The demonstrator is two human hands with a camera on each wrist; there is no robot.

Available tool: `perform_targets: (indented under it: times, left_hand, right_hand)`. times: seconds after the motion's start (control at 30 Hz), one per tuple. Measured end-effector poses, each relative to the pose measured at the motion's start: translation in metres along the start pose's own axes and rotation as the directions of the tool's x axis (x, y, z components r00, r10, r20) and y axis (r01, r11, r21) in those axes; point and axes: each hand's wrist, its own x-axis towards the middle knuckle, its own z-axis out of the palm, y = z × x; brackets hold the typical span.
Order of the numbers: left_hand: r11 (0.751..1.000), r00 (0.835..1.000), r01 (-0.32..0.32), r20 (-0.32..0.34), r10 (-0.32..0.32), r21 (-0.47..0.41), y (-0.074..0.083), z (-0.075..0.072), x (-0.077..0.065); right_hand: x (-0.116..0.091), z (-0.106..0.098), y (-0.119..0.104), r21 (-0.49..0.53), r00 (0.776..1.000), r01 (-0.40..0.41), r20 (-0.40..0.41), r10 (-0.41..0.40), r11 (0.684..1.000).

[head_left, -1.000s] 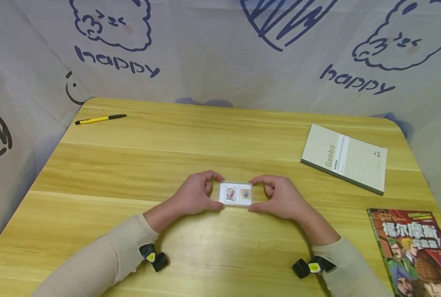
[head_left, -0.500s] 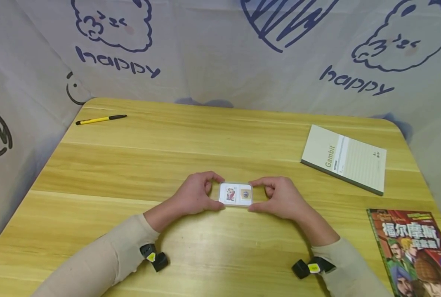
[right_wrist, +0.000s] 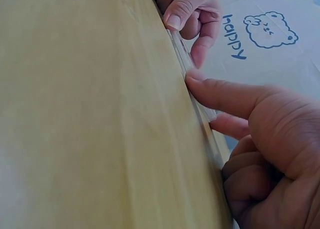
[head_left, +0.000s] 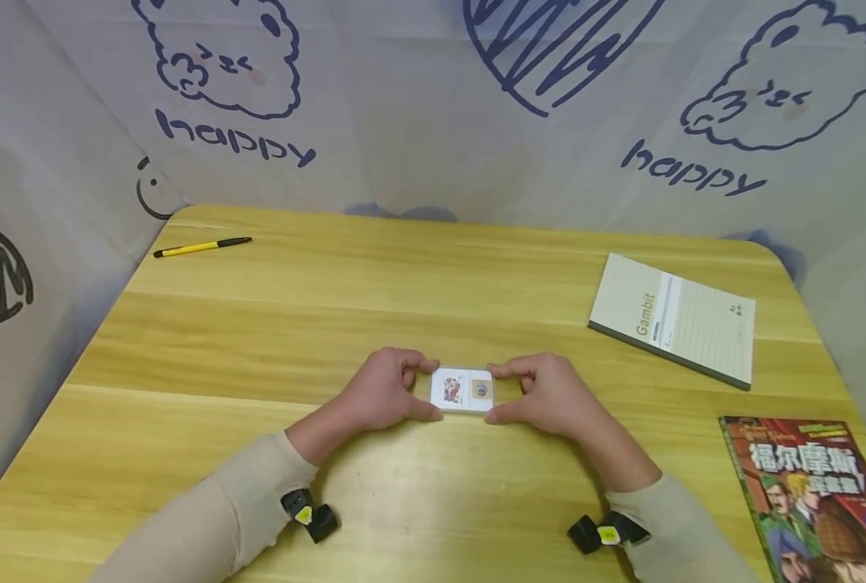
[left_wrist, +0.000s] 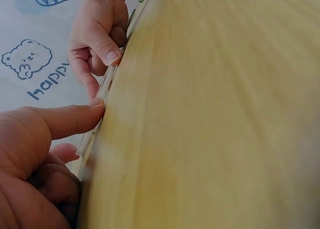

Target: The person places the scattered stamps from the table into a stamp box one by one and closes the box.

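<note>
In the head view, a small flat case (head_left: 462,390) lies at the middle of the table. It has clear edges and two little pictures on a white face. My left hand (head_left: 385,394) pinches its left end, thumb at the near corner and index finger at the far one. Mirroring that, my right hand (head_left: 549,395) grips the right end. From the left wrist view, the case (left_wrist: 106,86) appears edge-on, low against the tabletop, with the left thumb (left_wrist: 77,120) on its near edge. The right wrist view shows the right thumb (right_wrist: 220,94) on the same edge.
A yellow and black pen (head_left: 202,247) lies at the table's back left. A beige notebook (head_left: 702,332) sits at the back right, with a colourful comic-style book (head_left: 804,494) nearer on the right. A printed cloth (head_left: 403,121) hangs behind the wooden table (head_left: 440,502).
The head view has tilted slightly upward, so the table and everything on it sit a little lower in the picture. Both hands keep their hold on the case.
</note>
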Motion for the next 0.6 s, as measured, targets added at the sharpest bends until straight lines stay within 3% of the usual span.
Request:
perform_targets:
  times: [0.3,0.6]
  left_hand:
    - [1.0,0.999,0.026,-0.03,-0.026,-0.009,-0.0005,0.0012,0.0002]
    - [0.999,0.999,0.024,-0.028,-0.024,0.022,-0.0027,-0.0001,-0.0008]
  right_hand:
    - [-0.0007,0.0047,-0.0054,0.02,0.993,-0.116,-0.03,0.117,0.993]
    - [-0.0024,0.006,-0.0068,0.032,0.996,-0.083,-0.032,0.084,0.996]
